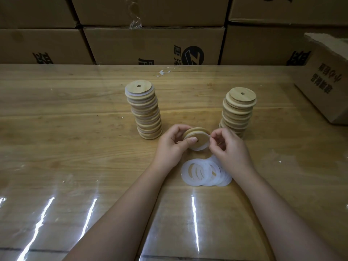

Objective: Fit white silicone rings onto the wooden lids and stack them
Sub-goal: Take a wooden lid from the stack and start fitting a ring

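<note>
Your left hand [170,147] grips a wooden lid [201,143] tilted above the bench [75,129], thumb on its face, while your right hand [229,147] pinches the white ring [207,136] at its rim, loose rings [205,173] lying just beneath, left stack [146,112] and right stack [238,112] standing behind.

Glossy wooden table [75,113]; stacked cardboard boxes [154,44]
</note>
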`<state>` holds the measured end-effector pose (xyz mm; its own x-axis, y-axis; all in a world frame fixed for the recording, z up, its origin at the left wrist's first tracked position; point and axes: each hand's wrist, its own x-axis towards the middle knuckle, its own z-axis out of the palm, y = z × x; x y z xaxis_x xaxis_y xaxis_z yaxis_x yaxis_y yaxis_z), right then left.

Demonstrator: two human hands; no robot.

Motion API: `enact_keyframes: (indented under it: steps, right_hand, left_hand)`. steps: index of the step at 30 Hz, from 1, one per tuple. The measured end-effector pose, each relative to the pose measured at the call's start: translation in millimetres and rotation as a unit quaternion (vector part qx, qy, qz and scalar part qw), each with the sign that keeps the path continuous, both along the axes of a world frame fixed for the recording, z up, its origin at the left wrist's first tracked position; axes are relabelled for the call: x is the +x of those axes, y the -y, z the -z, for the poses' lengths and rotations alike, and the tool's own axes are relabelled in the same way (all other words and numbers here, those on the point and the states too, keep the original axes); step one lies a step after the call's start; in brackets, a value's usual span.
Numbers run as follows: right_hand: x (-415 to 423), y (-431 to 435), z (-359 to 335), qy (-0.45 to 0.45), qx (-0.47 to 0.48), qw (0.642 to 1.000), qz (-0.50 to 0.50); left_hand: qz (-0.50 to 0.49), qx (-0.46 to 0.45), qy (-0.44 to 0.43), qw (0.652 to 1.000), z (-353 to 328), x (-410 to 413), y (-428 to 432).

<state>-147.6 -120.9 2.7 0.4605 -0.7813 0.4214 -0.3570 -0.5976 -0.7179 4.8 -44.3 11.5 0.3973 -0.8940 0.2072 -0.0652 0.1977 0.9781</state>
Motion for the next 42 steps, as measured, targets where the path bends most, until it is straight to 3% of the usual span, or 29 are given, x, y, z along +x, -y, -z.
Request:
enact_keyframes:
  steps: [7,12,15,19,21,30,42]
  right_hand:
    - [-0.3,0.7,0.7,0.048,0.027,0.998,-0.029]
    - [-0.2,1.1,2.8,0.029,0.034,0.999,-0.023]
    - [-0.7,1.5,3.7,0.030,0.017,0.999,-0.001]
    - [-0.2,1.0,3.4,0.042,-0.045,0.998,-0.002]
    - [-0.1,1.0,3.4,0.042,-0.074,0.996,-0.015]
    - [1.1,1.8,3.1,0.064,-0.089,0.994,-0.015]
    - [-5.1,2.5,-2.9,0.022,-0.077,0.997,0.008]
  left_hand:
    - [0.013,0.012,0.002,1.000,-1.1,1.2,-0.4]
    - [0.005,0.016,-0.030,0.999,-1.6,-0.4,-0.1]
    - [0.004,0.017,0.051,0.999,-1.1,-3.2,0.3]
    - [-0.036,-0.024,0.241,0.969,2.2,-3.6,1.4]
    - [-0.059,-0.026,0.273,0.960,4.0,-3.8,1.8]
    - [-0.109,-0.016,0.303,0.947,5.7,-4.2,2.7]
    - [-0.085,-0.031,0.304,0.948,0.5,-2.6,2.1]
